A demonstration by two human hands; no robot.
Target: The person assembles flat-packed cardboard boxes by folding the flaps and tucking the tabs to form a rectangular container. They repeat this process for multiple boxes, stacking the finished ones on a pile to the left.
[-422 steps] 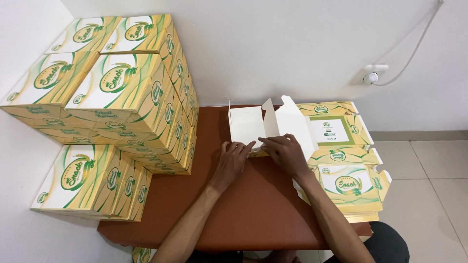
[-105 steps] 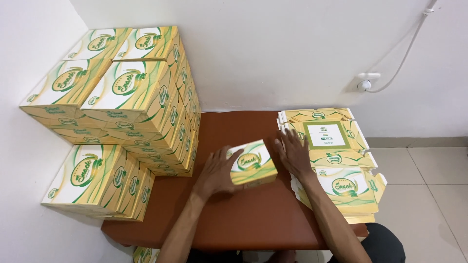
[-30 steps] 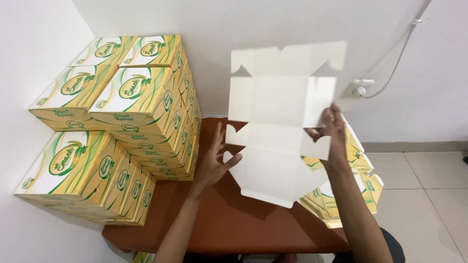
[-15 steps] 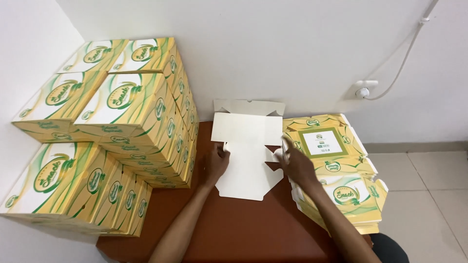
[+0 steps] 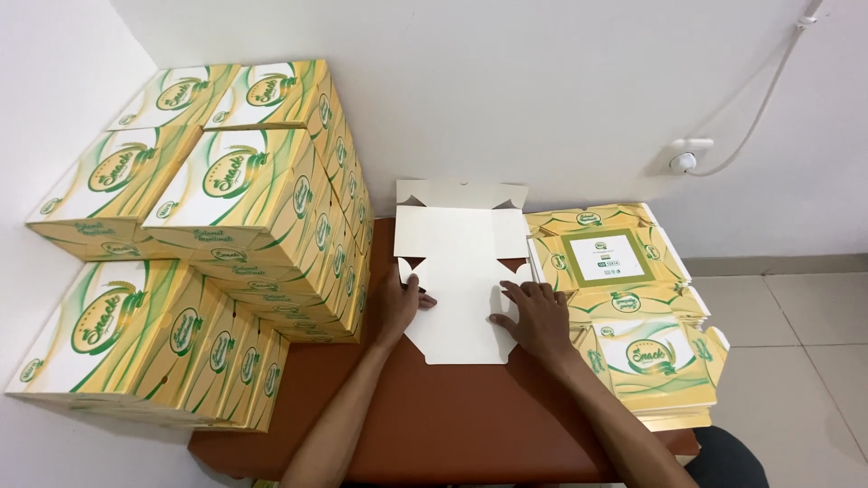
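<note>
Here, flat white carton blank [image 5: 459, 271] lies printed-side down on brown table [image 5: 452, 425]; left hand [image 5: 398, 303] and right hand [image 5: 535, 316] press open palms on it, gripping nothing.

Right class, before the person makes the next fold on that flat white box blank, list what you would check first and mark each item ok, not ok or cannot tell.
1. Flat white blank lies fully on the brown table: ok.
2. Left hand presses its left edge: ok.
3. Right hand presses its right side: ok.
4. Plain inner face is up: ok.
5. Stack of unfolded blanks sits clear on the right: touches or not, cannot tell.
6. Finished boxes are stacked steady on the left: cannot tell.
</note>
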